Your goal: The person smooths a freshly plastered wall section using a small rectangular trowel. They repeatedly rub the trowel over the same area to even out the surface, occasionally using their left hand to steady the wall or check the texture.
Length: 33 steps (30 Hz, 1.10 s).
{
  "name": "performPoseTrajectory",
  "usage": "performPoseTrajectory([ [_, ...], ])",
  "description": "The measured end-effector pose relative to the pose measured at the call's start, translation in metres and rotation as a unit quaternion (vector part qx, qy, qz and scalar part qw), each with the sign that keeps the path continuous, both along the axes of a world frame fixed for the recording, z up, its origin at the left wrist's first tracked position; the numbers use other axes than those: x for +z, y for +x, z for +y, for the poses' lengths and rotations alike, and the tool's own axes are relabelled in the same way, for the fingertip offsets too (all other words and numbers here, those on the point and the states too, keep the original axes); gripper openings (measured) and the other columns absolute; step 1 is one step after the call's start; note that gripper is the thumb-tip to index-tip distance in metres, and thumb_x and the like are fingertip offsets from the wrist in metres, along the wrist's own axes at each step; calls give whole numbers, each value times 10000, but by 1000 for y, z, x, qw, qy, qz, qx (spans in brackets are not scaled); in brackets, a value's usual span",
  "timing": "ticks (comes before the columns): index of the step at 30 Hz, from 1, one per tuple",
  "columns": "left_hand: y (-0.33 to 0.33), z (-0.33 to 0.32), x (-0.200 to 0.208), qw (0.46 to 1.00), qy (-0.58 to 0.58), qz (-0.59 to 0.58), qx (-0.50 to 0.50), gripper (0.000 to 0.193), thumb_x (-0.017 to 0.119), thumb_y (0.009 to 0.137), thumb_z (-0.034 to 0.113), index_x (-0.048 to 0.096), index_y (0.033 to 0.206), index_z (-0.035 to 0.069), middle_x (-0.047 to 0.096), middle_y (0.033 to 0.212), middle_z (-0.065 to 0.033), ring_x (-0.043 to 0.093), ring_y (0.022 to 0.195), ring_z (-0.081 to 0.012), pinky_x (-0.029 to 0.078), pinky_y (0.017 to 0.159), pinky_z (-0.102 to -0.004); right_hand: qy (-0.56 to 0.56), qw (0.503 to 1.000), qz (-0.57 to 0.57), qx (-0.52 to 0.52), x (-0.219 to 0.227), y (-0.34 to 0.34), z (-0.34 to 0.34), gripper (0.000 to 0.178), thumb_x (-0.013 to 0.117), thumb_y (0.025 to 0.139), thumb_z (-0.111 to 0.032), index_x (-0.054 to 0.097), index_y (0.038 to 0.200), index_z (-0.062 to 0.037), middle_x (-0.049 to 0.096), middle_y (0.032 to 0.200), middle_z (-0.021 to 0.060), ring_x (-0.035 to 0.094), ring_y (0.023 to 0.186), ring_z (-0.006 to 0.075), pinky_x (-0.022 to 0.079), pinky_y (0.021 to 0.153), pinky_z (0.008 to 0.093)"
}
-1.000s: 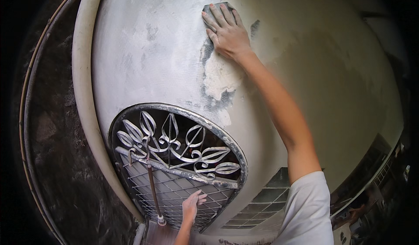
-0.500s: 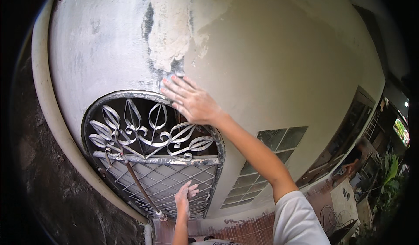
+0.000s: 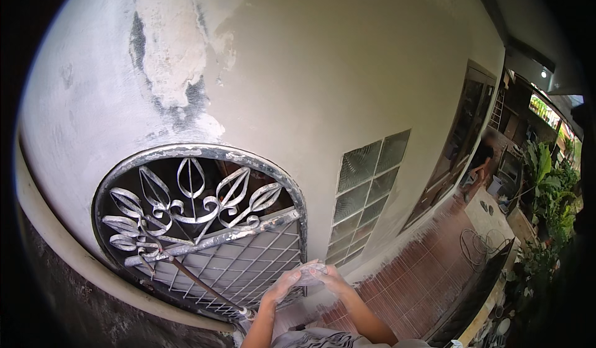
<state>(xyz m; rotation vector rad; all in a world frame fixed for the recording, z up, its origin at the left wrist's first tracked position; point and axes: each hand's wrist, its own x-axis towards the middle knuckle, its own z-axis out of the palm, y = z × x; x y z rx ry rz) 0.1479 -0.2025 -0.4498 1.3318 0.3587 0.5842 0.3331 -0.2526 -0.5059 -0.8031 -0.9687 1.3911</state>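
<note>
Low in front of my body, my left hand (image 3: 283, 287) and my right hand (image 3: 332, 280) are together. Between them they grip a pale, dusty folded sheet (image 3: 308, 273); its exact kind cannot be made out. White powder coats my fingers. Facing me is a plastered wall (image 3: 298, 87) with a rough, uneven patch of filler (image 3: 171, 50) edged in dark grey. Below the patch sits an arched metal grille (image 3: 192, 239) with curled leaf shapes and peeling pale paint. My hands are just in front of its lower right corner.
Glass blocks (image 3: 366, 190) are set in the wall to the right, with a dark-framed window (image 3: 456, 137) beyond. A pale pipe (image 3: 74, 258) curves along the left. Dusty red tiles (image 3: 403, 286) cover the floor. Far right are a person (image 3: 481, 159), plants (image 3: 549, 187) and a coiled cable (image 3: 475, 249).
My right hand has come down off the wall beside the filler patch and joined my left hand on the folded sheet. The view has swung to the right.
</note>
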Motion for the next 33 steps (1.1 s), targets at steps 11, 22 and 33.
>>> performPoseTrajectory([
  [11,37,-15,5,911,361,169,-102,576,482,1060,334,381,1490,-35,436,1522,-217,480,1339,-347,353,1124,-392,-28,962,2,-271,1,17,-39,276,711,951,-279,679,947,-5,706,816,45,648,711,116,521,703,261],
  [22,-52,48,210,587,685,14,432,585,508,869,-113,451,1449,-64,534,1425,-257,542,1298,-386,412,1088,-430,92,973,-129,-168,45,-5,-18,458,474,1060,-402,572,1169,32,714,1071,176,698,966,228,503,890,318],
  [33,-92,182,395,182,758,236,580,623,500,968,266,367,1535,45,317,1621,-121,265,1504,-327,200,1225,-469,40,992,-107,-56,16,2,-28,376,549,1028,-281,585,1227,36,722,1116,191,705,1011,235,506,880,328],
])
